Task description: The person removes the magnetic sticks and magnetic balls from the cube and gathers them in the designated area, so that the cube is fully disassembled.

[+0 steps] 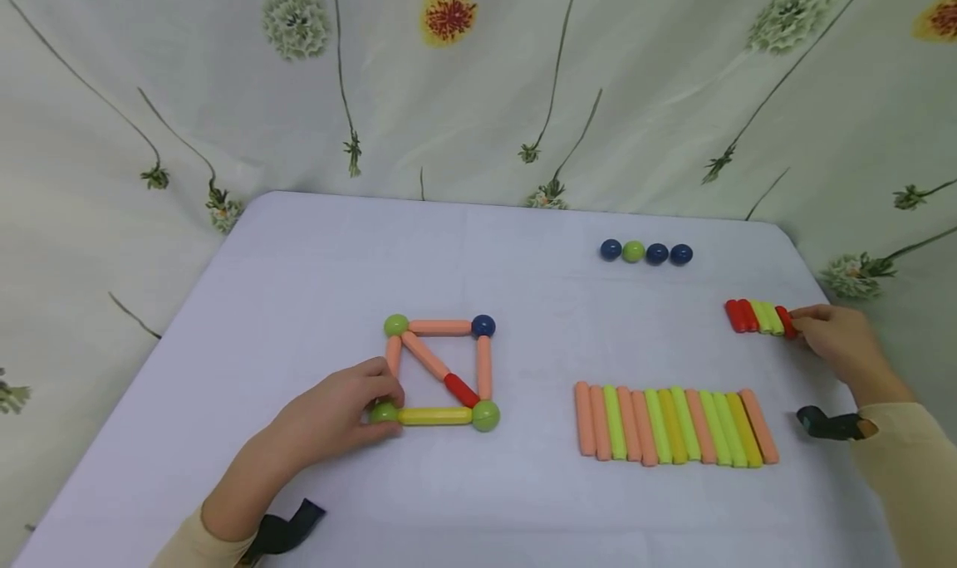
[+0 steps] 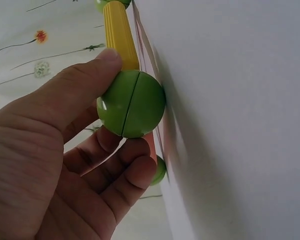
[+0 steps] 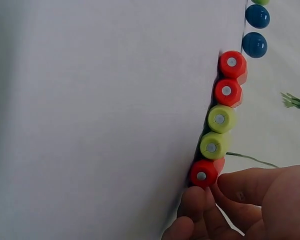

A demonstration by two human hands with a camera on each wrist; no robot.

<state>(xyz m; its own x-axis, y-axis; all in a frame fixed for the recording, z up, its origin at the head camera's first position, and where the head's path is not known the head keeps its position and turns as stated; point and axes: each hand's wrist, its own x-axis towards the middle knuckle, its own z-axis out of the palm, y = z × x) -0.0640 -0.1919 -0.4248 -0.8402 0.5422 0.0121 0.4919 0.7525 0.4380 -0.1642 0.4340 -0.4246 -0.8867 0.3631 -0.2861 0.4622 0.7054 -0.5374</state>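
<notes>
A whitish table (image 1: pixel 314 261) with rounded far corners is backed by a pale fabric sheet (image 1: pixel 449 119), which is printed with long-stemmed white and red-and-yellow flowers (image 1: pixel 449 14); soft light is cast over both.

The left grip (image 2: pixel 45 140), a bare hand, held a seamed green ball (image 2: pixel 131 103), with the thumb at its upper left and curled fingers beneath it as framed. A ribbed yellow rod (image 2: pixel 121 35) ran from this ball to a second green ball (image 2: pixel 112 4), cut by the upper edge; a third green ball (image 2: pixel 160 171) showed partly behind the fingertips. The pale, shadowed bench (image 2: pixel 255 100) filled the right side, and flower-patterned cloth (image 2: pixel 20 60) the upper left.
</notes>
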